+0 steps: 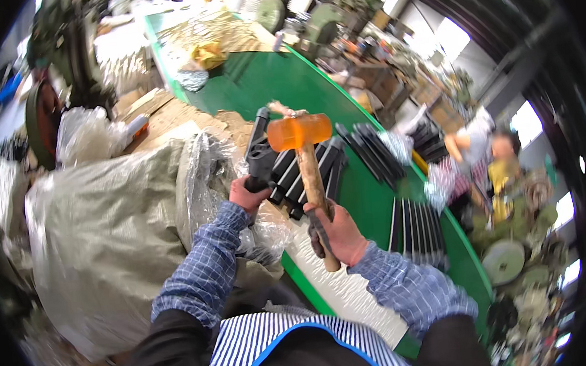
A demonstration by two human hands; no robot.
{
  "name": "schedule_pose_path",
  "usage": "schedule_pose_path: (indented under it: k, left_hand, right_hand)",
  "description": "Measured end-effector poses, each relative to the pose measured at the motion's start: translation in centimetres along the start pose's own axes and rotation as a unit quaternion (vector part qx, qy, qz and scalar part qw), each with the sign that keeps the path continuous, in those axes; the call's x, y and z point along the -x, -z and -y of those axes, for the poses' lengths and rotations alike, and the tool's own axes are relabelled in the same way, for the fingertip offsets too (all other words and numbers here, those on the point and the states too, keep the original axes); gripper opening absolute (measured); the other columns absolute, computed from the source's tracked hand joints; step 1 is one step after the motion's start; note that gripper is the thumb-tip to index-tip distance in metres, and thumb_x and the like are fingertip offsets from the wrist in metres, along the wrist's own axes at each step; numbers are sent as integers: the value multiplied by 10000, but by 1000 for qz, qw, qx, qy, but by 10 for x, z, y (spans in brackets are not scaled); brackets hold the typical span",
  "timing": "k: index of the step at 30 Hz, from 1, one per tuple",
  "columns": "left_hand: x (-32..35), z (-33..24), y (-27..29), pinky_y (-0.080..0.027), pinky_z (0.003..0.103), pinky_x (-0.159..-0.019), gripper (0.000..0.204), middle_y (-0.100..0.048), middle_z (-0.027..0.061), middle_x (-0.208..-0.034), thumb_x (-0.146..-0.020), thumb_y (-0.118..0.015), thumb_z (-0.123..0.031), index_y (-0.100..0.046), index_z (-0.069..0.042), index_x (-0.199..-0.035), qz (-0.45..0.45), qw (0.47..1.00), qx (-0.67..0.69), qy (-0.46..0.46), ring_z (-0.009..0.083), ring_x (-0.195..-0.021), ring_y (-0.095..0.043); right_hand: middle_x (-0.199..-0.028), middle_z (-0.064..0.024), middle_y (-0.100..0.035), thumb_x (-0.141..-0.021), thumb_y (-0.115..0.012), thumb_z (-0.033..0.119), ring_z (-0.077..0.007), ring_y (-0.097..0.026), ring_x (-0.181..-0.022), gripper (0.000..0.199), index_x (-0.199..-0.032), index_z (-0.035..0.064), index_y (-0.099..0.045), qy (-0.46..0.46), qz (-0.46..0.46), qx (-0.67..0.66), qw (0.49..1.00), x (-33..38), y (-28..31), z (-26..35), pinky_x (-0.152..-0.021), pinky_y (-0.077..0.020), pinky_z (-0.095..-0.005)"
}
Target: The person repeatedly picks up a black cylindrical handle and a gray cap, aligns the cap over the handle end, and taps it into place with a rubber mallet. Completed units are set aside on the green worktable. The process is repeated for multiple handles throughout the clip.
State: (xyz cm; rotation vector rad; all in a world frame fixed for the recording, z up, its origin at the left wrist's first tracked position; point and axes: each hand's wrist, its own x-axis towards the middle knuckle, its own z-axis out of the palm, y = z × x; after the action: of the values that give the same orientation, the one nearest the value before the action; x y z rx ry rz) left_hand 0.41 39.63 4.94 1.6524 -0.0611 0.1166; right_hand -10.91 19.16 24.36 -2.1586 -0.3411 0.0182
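My right hand (344, 233) is closed round the wooden handle of a mallet (299, 133) with an orange, see-through head. The mallet stands upright in front of me, its head at the top. My left hand (248, 195) grips a black tube (259, 134) by a wider black fitting at its near end; the fitting's exact kind is unclear. That tube points away from me, just left of the mallet's head. Behind the mallet handle lies a pile of black tubes (332, 159), partly hidden by it.
The green worktable (264, 82) carries further tubes (373, 150) and a neat row of tubes (417, 232) at right. A white foam sheet (350, 292) covers its near edge. At left bulges a plastic-wrapped sack (111, 232). A co-worker (502, 173) is at the far right.
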Motion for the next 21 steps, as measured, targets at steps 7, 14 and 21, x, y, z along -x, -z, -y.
schedule_pose_path:
  k: [7, 14, 21]
  left_hand:
    - [-4, 8, 5, -525, 291, -650, 214, -721, 52, -755, -709, -816, -126, -725, 5, -852, -45, 998, 44, -29, 99, -674, -634]
    - [14, -44, -107, -555, 333, -734, 330, -712, 135, -883, -735, -826, -168, -684, -10, -987, 208, 953, -105, -194, 214, -791, -702]
    - [14, -29, -428, -485, 417, -792, 267, -607, 58, -982, -856, -617, -188, -616, -178, -1122, 520, 540, -456, -479, 258, -940, -607]
  right_hand:
    - [-599, -23, -492, -945, -562, 531, -142, -501, -436, 466, -968, 68, -517, -20, -37, -309, 950, 16, 90, 21, -405, -399, -273]
    - [-621, -44, -464, -936, -541, 586, -147, -471, -435, 525, -985, 70, -460, -76, -255, -366, 892, 107, 142, -61, -400, -389, -276]
    - [-585, -48, -470, -961, -552, 491, -155, -474, -407, 420, -969, 77, -480, -279, -447, -374, 763, 245, 182, -212, -381, -400, -288]
